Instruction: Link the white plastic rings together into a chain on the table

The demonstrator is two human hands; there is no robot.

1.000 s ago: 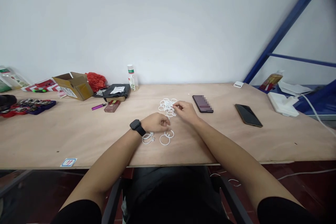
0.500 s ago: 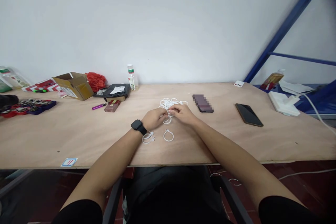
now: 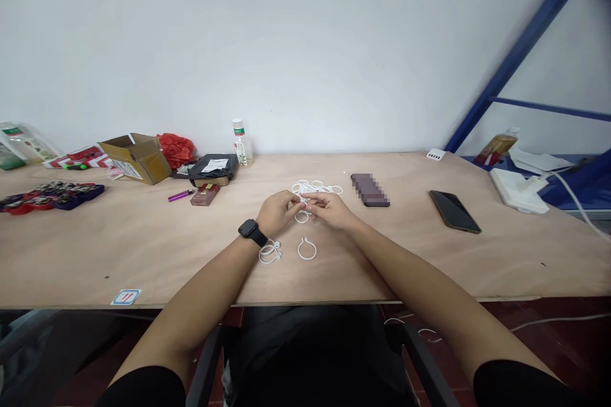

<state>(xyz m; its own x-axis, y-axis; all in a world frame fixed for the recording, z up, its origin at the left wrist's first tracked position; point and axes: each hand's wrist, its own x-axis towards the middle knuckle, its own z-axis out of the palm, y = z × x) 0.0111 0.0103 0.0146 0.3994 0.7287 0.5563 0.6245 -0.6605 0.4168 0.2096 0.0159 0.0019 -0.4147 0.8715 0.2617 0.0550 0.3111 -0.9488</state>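
Above the middle of the table, my left hand and my right hand meet with fingertips pinched on a white plastic ring. Its loop hangs below my fingers, which hide its upper part. A pile of similar white rings lies just behind my hands. Nearer me, a single ring with a small catch at its top rests flat on the wood. Beside my left wrist, which wears a black watch, two more rings overlap.
A dark phone and a purple, partly blurred phone lie to the right. On the left are a small dark red box, a purple lighter, a black package, an open carton and a bottle.
My fingers have shifted slightly on the white ring, and its loop sits a little further left. The view has tilted a little. The rings on the table lie as before.
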